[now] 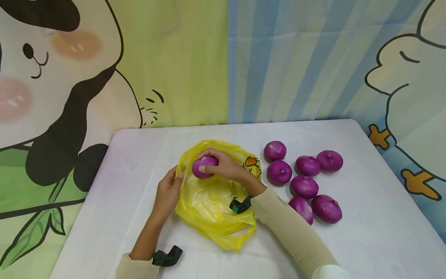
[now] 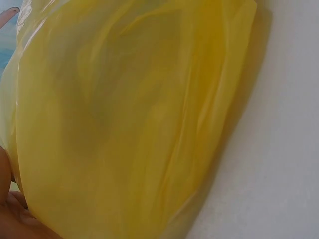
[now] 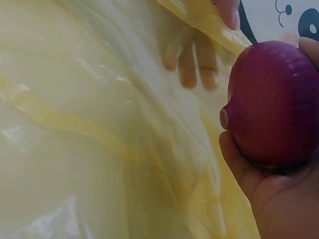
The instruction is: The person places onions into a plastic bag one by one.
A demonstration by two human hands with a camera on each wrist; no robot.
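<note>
A yellow plastic bag (image 1: 209, 205) lies spread on the table, its mouth facing up in the head view. My left hand (image 1: 167, 193) pinches the bag's left edge; in the right wrist view, its fingers (image 3: 188, 67) show through the thin plastic, with the thumb on the near side. Over the bag's upper part, my right hand (image 1: 223, 166) grips a purple onion (image 1: 201, 167) between thumb and fingers. That same onion (image 3: 276, 107) looks whole and glossy up close, its stubby tip pointing left. In the left wrist view, yellow plastic (image 2: 114, 119) hides the onion.
Several more purple onions (image 1: 304, 187) sit in a loose group right of the bag, one partly hidden by the right sleeve (image 1: 292, 228). A white cloth (image 1: 139, 155) covers the table. Behind it hangs a curtain (image 1: 188, 62) with cartoon animals.
</note>
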